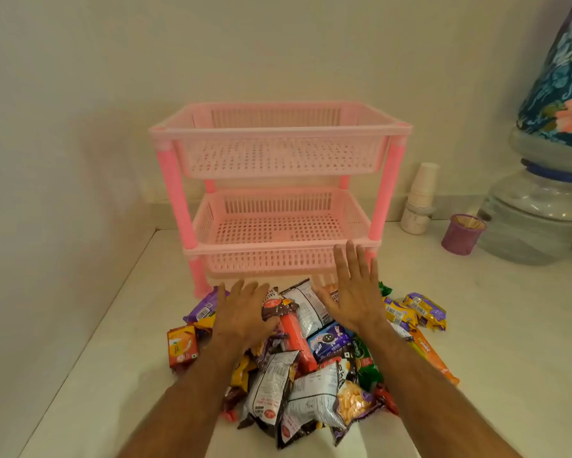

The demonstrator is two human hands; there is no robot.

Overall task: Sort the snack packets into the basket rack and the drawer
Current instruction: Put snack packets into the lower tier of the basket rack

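Observation:
A heap of snack packets (314,368) lies on the white counter in front of a pink two-tier basket rack (278,166) with nothing in either basket. My left hand (241,315) lies palm down on the heap's far left, its fingers bent over a dark red-labelled packet (278,304). My right hand (354,289) hovers flat with straight spread fingers over the heap's far right, just before the lower basket (278,259). A blue cookie packet (329,340) and an orange-red biscuit roll (294,338) lie between my forearms. No drawer is in view.
The wall closes off the counter (509,342) at the left and back. A stack of paper cups (420,200), a small purple cup (461,234) and a large water bottle dispenser (539,209) with a floral cover stand at the back right.

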